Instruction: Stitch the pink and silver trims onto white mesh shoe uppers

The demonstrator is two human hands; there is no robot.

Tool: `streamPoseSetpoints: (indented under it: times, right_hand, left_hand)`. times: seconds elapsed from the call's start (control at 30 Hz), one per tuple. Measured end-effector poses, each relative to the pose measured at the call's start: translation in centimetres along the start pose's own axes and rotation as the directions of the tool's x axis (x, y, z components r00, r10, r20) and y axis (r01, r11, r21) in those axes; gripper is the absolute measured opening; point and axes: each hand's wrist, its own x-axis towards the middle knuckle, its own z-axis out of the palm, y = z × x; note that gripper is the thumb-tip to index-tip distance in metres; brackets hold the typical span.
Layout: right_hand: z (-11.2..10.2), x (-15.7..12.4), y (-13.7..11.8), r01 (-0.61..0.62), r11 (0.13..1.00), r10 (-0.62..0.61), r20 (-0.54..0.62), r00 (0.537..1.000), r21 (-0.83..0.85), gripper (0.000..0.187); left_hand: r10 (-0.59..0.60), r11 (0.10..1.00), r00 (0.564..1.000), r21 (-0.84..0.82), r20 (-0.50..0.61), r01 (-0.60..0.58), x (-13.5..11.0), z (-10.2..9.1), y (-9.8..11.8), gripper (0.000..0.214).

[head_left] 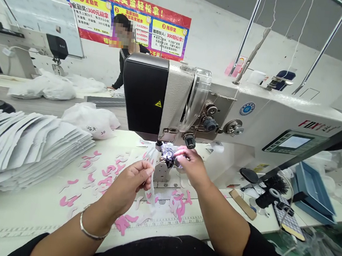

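A white industrial sewing machine stands in front of me, its needle and presser foot lit by a small lamp. My left hand, with a silver bangle on the wrist, is closed in a pinch on a narrow white fabric piece that runs up towards the needle. My right hand is closed, its fingertips pinching the same piece right beside the presser foot. What lies under the foot is partly hidden by my fingers.
Pink and white cut shapes are scattered on the table. A tall stack of white cut pieces lies at the left, white bags behind it. A phone and blue tray sit at right. Another person works at the back.
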Motion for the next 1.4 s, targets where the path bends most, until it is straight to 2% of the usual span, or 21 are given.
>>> streamPoseSetpoints:
  times: [0.07, 0.13, 0.23, 0.3, 0.37, 0.5, 0.57, 0.63, 0.73, 0.8, 0.87, 0.93, 1.03, 1.23, 1.33, 1.4]
  right_hand:
    - [-1.2, -0.4, 1.8, -0.111, 0.977, 0.133, -0.113, 0.985, 0.182, 0.025]
    - [-2.2, -0.9, 3.9, -0.202, 0.940, 0.248, -0.142, 0.958, 0.276, 0.033]
    - [-2.7, -1.7, 6.3, -0.338, 0.866, 0.380, -0.046, 0.924, 0.369, 0.029]
    - [-2.4, -2.2, 6.8, -0.392, 0.818, 0.415, 0.039, 0.909, 0.421, 0.027]
    - [-1.9, -2.4, 6.4, -0.391, 0.789, 0.412, 0.065, 0.909, 0.474, 0.029]
    - [-0.1, -2.7, 3.9, -0.267, 0.787, 0.330, -0.015, 0.944, 0.556, 0.037]
    - [0.8, -3.0, 2.7, -0.176, 0.842, 0.203, 0.002, 0.979, 0.510, 0.041]
    - [1.3, -3.3, 2.1, -0.085, 0.912, 0.087, 0.013, 0.996, 0.401, 0.045]
    - [0.9, -3.7, 2.3, -0.067, 0.971, 0.076, -0.027, 0.997, 0.230, 0.049]
    - [0.2, -3.9, 2.6, -0.108, 0.988, 0.100, 0.069, 0.993, 0.110, 0.048]
    - [-0.3, -4.2, 2.9, -0.143, 0.990, 0.138, 0.277, 0.951, -0.003, 0.046]
    - [-0.3, -4.5, 2.8, -0.197, 0.980, 0.194, 0.445, 0.874, -0.040, 0.041]
    - [0.5, -4.4, 2.3, -0.269, 0.963, 0.235, 0.526, 0.817, -0.013, 0.036]
    - [1.9, -3.6, 1.8, -0.217, 0.975, 0.208, 0.507, 0.837, -0.041, 0.033]
    - [0.5, -3.4, 2.4, -0.170, 0.976, 0.213, 0.450, 0.867, -0.134, 0.034]
    - [-1.3, -3.6, 3.6, -0.129, 0.955, 0.220, 0.350, 0.911, -0.266, 0.034]
  left_hand:
    - [-0.005, 0.983, 1.000, 0.183, 0.028, 0.000, -0.5, -0.2, -0.5, 0.021]
    - [0.003, 0.938, 0.999, 0.346, 0.042, -0.018, -0.8, -0.2, -0.9, 0.021]
    - [0.034, 0.860, 0.998, 0.508, 0.046, -0.053, -0.9, 0.1, -1.3, 0.021]
    - [0.055, 0.822, 0.997, 0.564, 0.060, -0.080, -0.8, 0.4, -1.6, 0.021]
    - [0.081, 0.795, 0.994, 0.596, 0.073, -0.109, -0.7, 0.6, -1.9, 0.019]
    - [0.133, 0.745, 0.990, 0.654, 0.052, -0.134, -0.7, 0.9, -2.5, 0.018]
    - [0.139, 0.728, 0.989, 0.673, 0.044, -0.132, -0.7, 1.0, -2.8, 0.018]
    - [0.147, 0.710, 0.988, 0.690, 0.047, -0.138, -0.6, 0.9, -3.0, 0.017]
    - [0.165, 0.676, 0.985, 0.720, 0.058, -0.156, -0.5, 0.8, -3.1, 0.017]
    - [0.166, 0.664, 0.984, 0.732, 0.060, -0.156, -0.5, 0.6, -3.1, 0.016]
    - [0.164, 0.661, 0.985, 0.734, 0.058, -0.153, -0.4, 0.6, -3.1, 0.015]
    - [0.166, 0.658, 0.984, 0.736, 0.065, -0.160, -0.4, 0.6, -3.1, 0.014]
    - [0.172, 0.649, 0.981, 0.740, 0.086, -0.178, -0.3, 0.8, -3.1, 0.014]
    - [0.176, 0.606, 0.979, 0.772, 0.108, -0.194, -0.5, 0.9, -3.5, 0.013]
    - [0.101, 0.630, 0.979, 0.751, 0.175, -0.199, -0.5, 0.1, -3.0, 0.020]
    - [0.128, 0.638, 0.984, 0.748, 0.127, -0.180, -0.4, -0.9, -2.3, 0.031]
